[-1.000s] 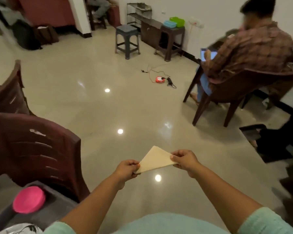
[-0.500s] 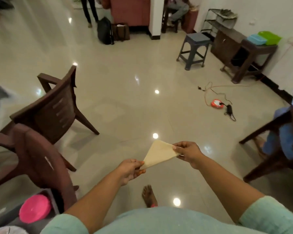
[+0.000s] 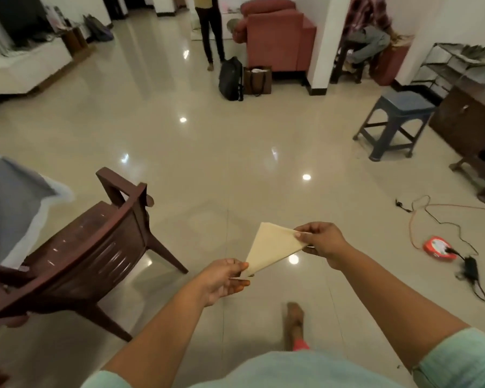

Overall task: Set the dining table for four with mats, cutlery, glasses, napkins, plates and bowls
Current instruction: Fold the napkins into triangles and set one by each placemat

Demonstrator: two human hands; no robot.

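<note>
A cream napkin [image 3: 272, 246], folded into a triangle, is held out in front of me above the floor. My left hand [image 3: 221, 278] pinches its lower corner between thumb and fingers. My right hand [image 3: 321, 242] pinches the upper right corner. At the left edge a table corner with a grey cloth [image 3: 9, 200] shows, blurred. No mats, plates, glasses or cutlery are in view.
A dark brown plastic chair [image 3: 87, 253] stands left of my hands, beside the table. A blue stool [image 3: 398, 121] and a brown cabinet [image 3: 471, 119] stand at the right. An orange extension reel [image 3: 438, 247] with cables lies on the shiny floor. People and a red sofa [image 3: 277, 35] are at the back.
My view has swung left: the seated person on the right and the pink lid have left the frame, and the brown chair and table corner came in. Both hands kept hold of the napkin.
</note>
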